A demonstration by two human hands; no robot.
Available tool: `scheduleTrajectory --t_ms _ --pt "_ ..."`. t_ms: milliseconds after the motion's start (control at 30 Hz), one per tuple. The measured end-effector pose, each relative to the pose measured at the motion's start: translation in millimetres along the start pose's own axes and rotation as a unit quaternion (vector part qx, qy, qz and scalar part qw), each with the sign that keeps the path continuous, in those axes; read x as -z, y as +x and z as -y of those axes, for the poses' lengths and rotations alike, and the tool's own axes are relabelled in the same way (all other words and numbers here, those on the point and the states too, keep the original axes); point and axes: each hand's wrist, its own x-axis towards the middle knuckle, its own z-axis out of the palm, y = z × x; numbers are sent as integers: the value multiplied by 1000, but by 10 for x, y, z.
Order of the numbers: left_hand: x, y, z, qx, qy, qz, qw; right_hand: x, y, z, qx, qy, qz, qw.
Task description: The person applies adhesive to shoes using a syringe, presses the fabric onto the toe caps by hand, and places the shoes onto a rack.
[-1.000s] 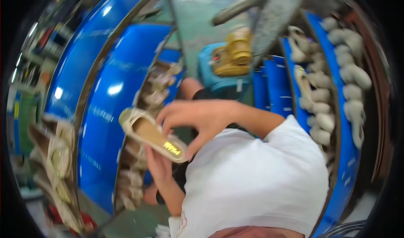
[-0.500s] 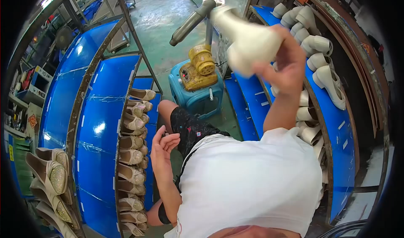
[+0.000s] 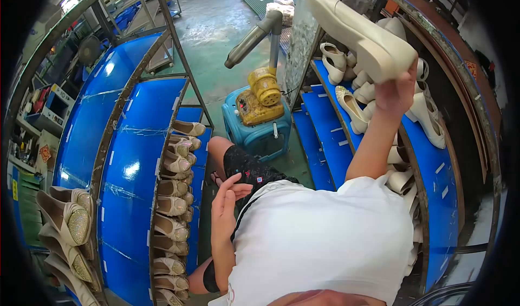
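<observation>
My right hand, raised at the upper right, grips a cream flat shoe by the heel end. Its sole faces toward me and its toe points up and left, over the right-hand rack. Just left of my wrist, a cream shoe with a glittery toe lies on the blue shelf among plain cream shoes. My left hand hovers before my thigh, fingers loosely stretched, holding nothing. Closest to it is the row of beige glitter-toed shoes on the left rack.
Blue-lined shelves of a metal rack stand on the left, with larger-looking glitter-toed shoes at the lower left. Ahead, a yellow machine sits on a blue stool beneath a metal pipe. The right rack holds several cream shoes.
My right hand has carried the cream shoe right over the rack and turned its sole into view. My left hand has shifted slightly right. The camera view has moved a little.
</observation>
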Motion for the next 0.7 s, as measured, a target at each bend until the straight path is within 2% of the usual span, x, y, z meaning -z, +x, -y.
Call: scheduleTrajectory --t_ms 100,200,267,333,400,467,500,600,700 --pt "-9 -11 35 7 0 9 1000 157 -67 3 -19 125 45 991" --pt "-10 -8 36 10 -1 17 1000 134 -87 4 -22 137 70 988" --pt "-7 0 38 11 -2 19 1000 63 -110 -1 -21 105 43 993" --pt "-15 -2 55 12 1 19 1000 -81 -53 29 -18 -61 20 998" --pt "-26 -2 52 21 -4 24 999 -273 52 54 -6 -259 9 966" --pt "-41 -2 55 29 -12 30 999 -437 177 27 13 -477 9 879" --pt "-48 -8 64 33 -17 33 999 -413 252 -22 39 -551 -42 833" --pt "-6 -53 121 49 -5 44 998 26 492 12 110 -777 -43 619" --pt "14 -75 142 59 19 49 997 600 700 132 84 -832 -74 543"
